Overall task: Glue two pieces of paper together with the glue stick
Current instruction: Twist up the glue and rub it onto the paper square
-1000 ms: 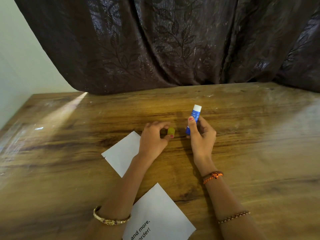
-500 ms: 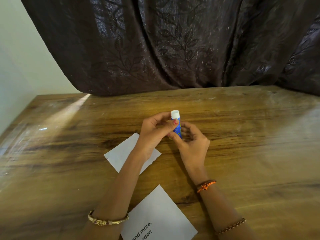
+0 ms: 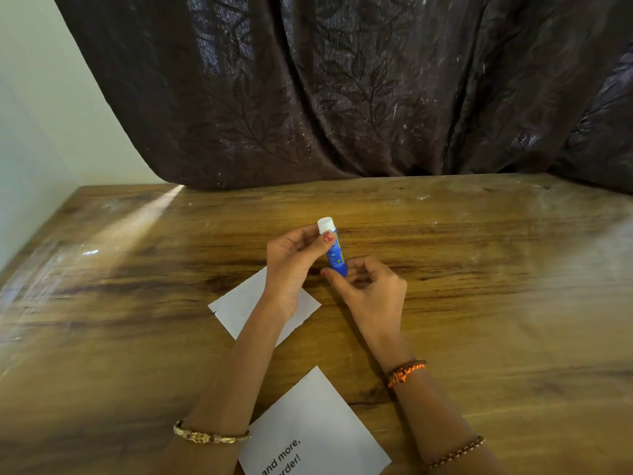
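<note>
While both hands pinch the glue stick [image 3: 335,250] tilted toward eleven o'clock, left hand [image 3: 293,265] holds its upper barrel, right hand [image 3: 371,289] its base.

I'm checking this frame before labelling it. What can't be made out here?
- Head view: the printed paper is cut off by the bottom edge, so its text is incomplete.
- The plain paper is partly covered by the left hand and forearm.
- The glue stick label is too small to read; the right hand covers its base.
</note>
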